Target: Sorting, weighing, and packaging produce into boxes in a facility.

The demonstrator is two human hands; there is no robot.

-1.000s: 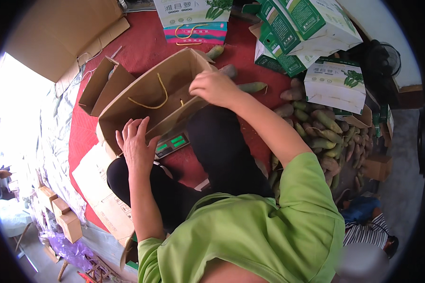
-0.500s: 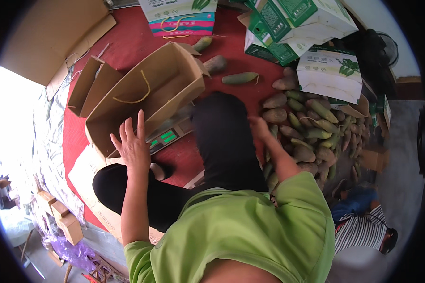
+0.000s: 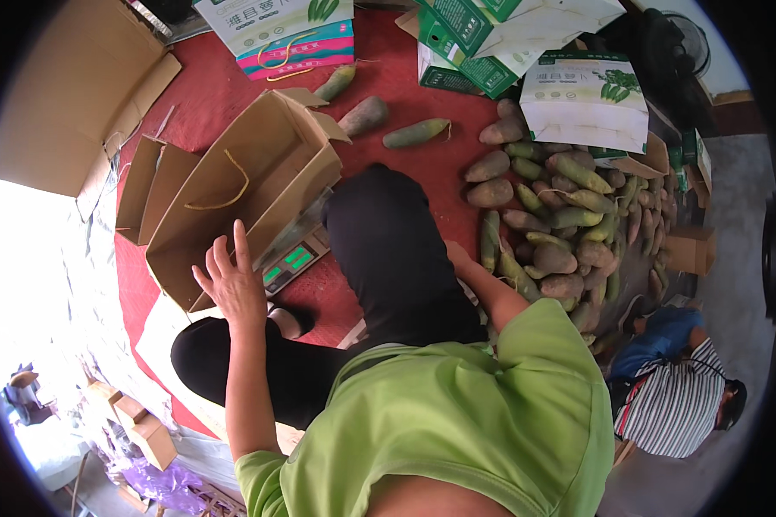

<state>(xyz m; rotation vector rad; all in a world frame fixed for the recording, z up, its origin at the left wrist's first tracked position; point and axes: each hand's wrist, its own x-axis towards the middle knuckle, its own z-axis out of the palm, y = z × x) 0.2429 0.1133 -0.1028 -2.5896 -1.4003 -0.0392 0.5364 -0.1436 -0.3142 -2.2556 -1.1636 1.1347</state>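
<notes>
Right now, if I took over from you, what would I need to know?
Left hand: open, fingers spread, against the near end of the open brown carton, holding nothing.
Right hand: mostly hidden behind the black-trousered knee, reaching toward the radish pile; its grip cannot be seen.
Scale: under the carton.
Done: no radishes visible in the carton.
Left: the pile, plus three loose radishes beyond the carton.

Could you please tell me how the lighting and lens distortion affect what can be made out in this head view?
In the head view, the left edge is blown out to white by daylight, washing out detail there; the fisheye bends the cardboard box and the picture's rim goes black; the left hand and the radish pile are evenly lit and sharp; the right hand is hidden behind the knee.
</notes>
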